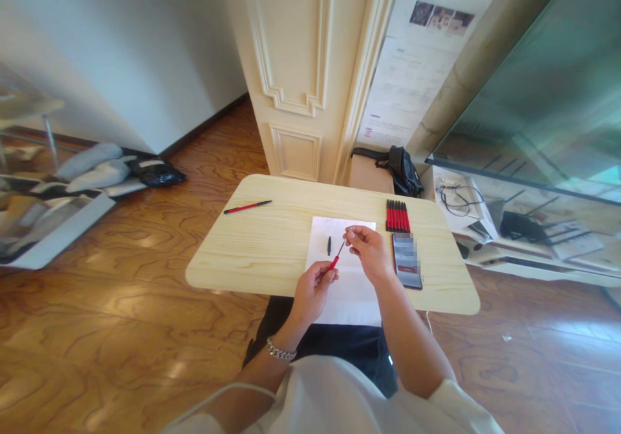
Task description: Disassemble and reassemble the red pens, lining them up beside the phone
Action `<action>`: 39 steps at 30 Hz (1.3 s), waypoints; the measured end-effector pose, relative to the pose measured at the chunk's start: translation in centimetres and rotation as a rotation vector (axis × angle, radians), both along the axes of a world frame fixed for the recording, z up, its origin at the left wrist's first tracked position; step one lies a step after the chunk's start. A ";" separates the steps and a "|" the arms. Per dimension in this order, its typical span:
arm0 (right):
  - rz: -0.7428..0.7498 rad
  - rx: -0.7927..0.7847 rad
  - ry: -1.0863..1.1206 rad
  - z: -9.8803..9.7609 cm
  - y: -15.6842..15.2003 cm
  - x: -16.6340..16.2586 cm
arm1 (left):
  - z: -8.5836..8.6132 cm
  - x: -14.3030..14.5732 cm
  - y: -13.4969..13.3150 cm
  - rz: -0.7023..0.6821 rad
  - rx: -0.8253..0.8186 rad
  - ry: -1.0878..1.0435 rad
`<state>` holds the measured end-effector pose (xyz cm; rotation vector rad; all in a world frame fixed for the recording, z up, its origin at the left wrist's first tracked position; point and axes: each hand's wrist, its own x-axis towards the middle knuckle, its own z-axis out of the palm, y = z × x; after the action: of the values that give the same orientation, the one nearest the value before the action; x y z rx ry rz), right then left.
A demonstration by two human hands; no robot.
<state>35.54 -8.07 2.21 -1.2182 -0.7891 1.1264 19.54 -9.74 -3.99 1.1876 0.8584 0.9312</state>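
Note:
My left hand [312, 292] is closed around a red pen barrel [334, 263], which tilts up and to the right over a white sheet of paper [349, 304]. A thin dark pen refill [341, 248] sticks out of the barrel's upper end. The fingertips of my right hand [369, 253] pinch together at the refill's top; the exact grip is too small to see clearly. A short black pen piece [329, 246] lies on the paper, just beyond my left hand.
On the pale wooden table [233, 253], a red and black pen [248, 207] lies at the left. Several similar pens [398, 216] form a row at the right, above a phone [407, 260]. A black bag [403, 170] rests behind the table's far edge.

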 end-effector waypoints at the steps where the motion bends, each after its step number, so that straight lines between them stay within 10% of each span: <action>1: 0.003 0.002 -0.006 0.0 0.0 0.0 | 0.0 0.0 0.0 0.001 0.004 -0.001; 16: 0.288 -0.071 -0.332 -2.4 0.0 0.5 | -0.7 -0.4 0.0 0.015 -0.041 -0.020; 26: 0.139 -0.544 -1.175 -4.4 4.4 -2.1 | -0.7 -1.1 0.2 0.060 -0.033 -0.015; 35: -0.102 -0.056 -0.098 -2.4 2.1 0.4 | -0.7 -0.8 0.3 0.048 -0.041 -0.025; 39: -0.161 0.063 0.060 -0.4 0.9 0.8 | -0.5 -0.3 0.1 0.016 -0.027 -0.014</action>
<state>36.38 -7.21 1.76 -1.1687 -0.6641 0.9956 19.24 -9.66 -4.45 1.1513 0.8677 0.9374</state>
